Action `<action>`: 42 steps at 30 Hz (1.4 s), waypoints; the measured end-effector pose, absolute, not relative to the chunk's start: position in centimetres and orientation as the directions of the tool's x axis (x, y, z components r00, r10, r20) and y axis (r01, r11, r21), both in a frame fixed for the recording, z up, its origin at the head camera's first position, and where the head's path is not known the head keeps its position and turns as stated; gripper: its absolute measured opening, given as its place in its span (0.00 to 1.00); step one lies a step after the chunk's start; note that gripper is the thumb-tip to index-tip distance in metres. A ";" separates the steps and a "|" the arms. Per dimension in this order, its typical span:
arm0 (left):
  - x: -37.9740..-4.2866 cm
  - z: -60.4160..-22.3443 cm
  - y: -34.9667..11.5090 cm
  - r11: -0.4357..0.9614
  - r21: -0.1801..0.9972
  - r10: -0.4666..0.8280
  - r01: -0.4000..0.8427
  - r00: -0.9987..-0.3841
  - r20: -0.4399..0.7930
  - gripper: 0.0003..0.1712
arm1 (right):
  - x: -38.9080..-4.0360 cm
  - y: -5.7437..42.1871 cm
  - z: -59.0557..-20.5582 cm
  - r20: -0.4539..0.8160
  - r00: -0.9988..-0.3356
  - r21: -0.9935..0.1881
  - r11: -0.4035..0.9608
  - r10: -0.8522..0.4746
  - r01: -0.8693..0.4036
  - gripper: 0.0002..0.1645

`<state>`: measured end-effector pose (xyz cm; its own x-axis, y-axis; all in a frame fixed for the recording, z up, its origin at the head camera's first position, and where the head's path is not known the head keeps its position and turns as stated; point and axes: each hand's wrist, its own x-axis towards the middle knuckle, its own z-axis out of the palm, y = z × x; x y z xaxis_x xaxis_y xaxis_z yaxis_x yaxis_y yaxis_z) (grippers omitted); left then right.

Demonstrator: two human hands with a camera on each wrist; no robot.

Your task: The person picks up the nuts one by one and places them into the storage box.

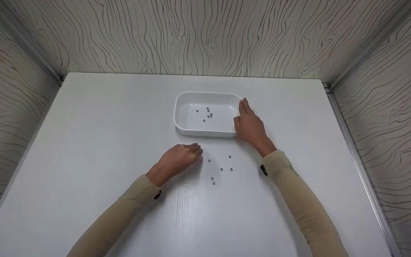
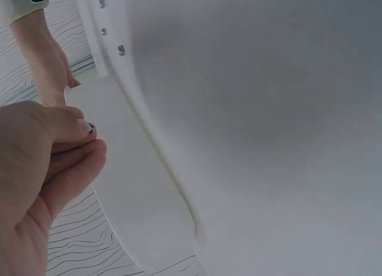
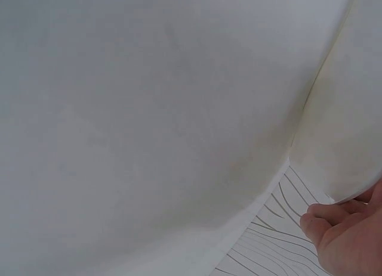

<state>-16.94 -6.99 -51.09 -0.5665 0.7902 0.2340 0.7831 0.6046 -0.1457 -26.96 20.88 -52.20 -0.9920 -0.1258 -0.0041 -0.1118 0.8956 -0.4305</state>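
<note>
My left hand is just in front of the white plastic tray, thumb and fingertips pinched together. In the left wrist view a small metal nut peeks out between them. At the tray's right end, my right hand grips the rim, the thumb on the inner side. Several similar small nuts lie on the tray floor. Others, such as one loose nut, are scattered on the table between the two forearms. The right wrist view shows curled fingers at the tray's rim.
The white table carries the tray near its back middle. Wood-grain patterned panels stand behind it and at both sides, with metal rails along the side edges.
</note>
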 end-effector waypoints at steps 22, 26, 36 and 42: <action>-19.4 -48.3 -6.5 0.482 0.588 0.585 0.650 -0.738 0.336 0.13 | -26.9 20.7 -52.1 -0.026 -0.993 -0.402 0.911 -0.113 -0.093 0.41; -19.8 -47.7 -6.3 0.495 0.713 0.475 0.497 -0.841 0.257 0.12 | -26.9 20.7 -52.1 -0.037 -0.993 -0.405 0.910 -0.109 -0.085 0.41; -21.0 -46.3 -5.7 0.476 0.829 0.291 0.294 -0.942 0.167 0.10 | -27.0 20.8 -52.2 -0.022 -0.993 -0.415 0.905 -0.116 -0.097 0.41; -22.0 -45.7 -5.4 0.443 0.868 0.239 0.225 -0.963 0.127 0.09 | -27.0 20.9 -52.4 0.003 -0.993 -0.423 0.899 -0.122 -0.112 0.40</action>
<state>-21.98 -5.44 -45.68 -0.9626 0.2392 0.1275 0.2250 0.4427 0.8680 -26.98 20.90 -52.35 -0.9925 -0.1222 0.0027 -0.1119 0.8994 -0.4225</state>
